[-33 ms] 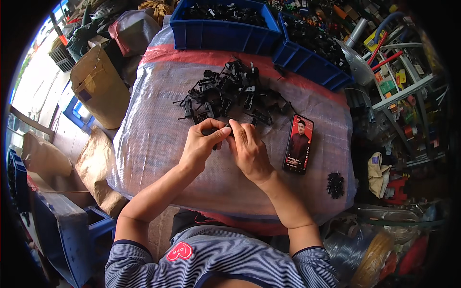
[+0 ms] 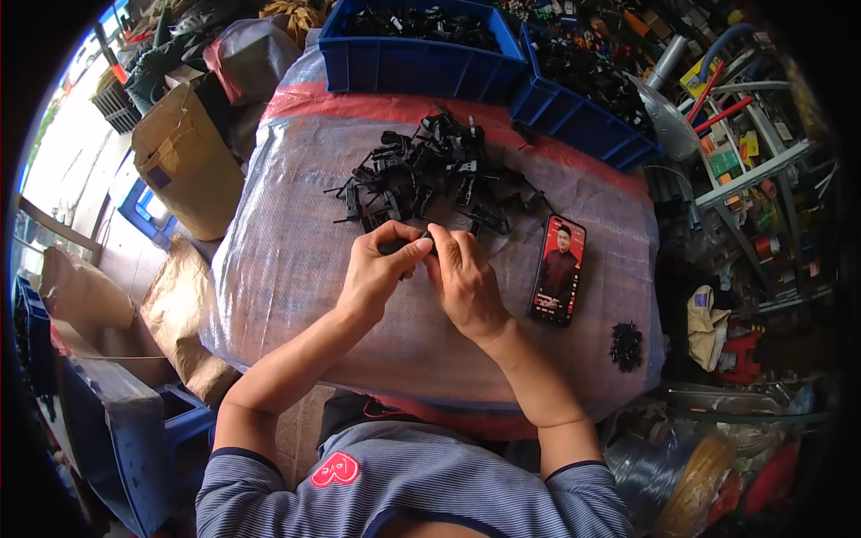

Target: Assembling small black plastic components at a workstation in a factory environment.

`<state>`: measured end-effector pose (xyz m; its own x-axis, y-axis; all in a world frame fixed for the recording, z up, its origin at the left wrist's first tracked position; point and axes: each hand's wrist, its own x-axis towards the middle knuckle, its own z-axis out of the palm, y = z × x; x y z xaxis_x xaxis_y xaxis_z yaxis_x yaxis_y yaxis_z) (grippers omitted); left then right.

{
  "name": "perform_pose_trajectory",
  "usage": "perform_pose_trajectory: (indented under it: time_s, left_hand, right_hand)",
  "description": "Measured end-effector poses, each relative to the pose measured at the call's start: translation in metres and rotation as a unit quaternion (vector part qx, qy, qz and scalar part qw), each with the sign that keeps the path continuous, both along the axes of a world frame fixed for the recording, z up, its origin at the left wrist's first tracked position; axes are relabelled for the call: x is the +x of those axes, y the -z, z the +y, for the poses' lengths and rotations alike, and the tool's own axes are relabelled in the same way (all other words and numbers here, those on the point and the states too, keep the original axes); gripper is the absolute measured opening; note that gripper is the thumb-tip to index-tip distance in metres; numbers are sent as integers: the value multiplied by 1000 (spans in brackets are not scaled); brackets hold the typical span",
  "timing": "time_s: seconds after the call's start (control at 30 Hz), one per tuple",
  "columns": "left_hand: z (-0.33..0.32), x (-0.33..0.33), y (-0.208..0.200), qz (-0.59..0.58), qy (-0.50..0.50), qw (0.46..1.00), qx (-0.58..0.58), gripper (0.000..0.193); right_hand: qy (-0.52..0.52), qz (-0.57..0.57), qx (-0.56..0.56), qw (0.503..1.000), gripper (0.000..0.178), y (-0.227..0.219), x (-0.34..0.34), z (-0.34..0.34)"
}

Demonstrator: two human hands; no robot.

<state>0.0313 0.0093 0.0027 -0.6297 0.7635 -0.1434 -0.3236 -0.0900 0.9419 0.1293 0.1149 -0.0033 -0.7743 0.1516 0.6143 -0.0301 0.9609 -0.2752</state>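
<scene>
My left hand [image 2: 369, 271] and my right hand [image 2: 465, 280] meet over the middle of the covered work surface [image 2: 296, 188]. Between their pinched fingers is a small black plastic part [image 2: 430, 244], mostly hidden by the fingertips, so its exact shape cannot be made out. Both hands are closed on it. Just beyond them lies a loose heap of black plastic parts [image 2: 417, 170] with thin prongs. A smartphone [image 2: 558, 269] with a lit screen rests right of my right hand. Farther right sits a little pile of tiny black pieces [image 2: 626, 347].
Two blue bins [image 2: 421, 70] full of black parts stand along the far edge, the second one [image 2: 583, 117] angled at the right. A brown paper sack [image 2: 186, 170] and a blue plastic stool [image 2: 126, 430] are on the left. Metal shelving [image 2: 753, 175] crowds the right.
</scene>
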Motion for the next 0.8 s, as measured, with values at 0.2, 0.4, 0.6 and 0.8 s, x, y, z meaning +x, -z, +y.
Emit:
perform_pose_trajectory:
  time_s: [0.2, 0.4, 0.6, 0.8]
  left_hand:
    - [-1, 9, 0, 139, -65, 988, -24, 20]
    - [2, 2, -1, 133, -82, 988, -20, 19]
    - [-1, -34, -20, 7, -80, 997, -5, 15]
    - [64, -120, -73, -92, -40, 989, 109, 12]
  right_hand:
    - [18, -11, -69, 997, 36, 5, -2, -7]
    - [29, 7, -74, 997, 31, 3, -12, -6]
    - [-23, -49, -70, 996, 39, -28, -1, 34]
    - [77, -150, -46, 985, 25, 3, 25, 72]
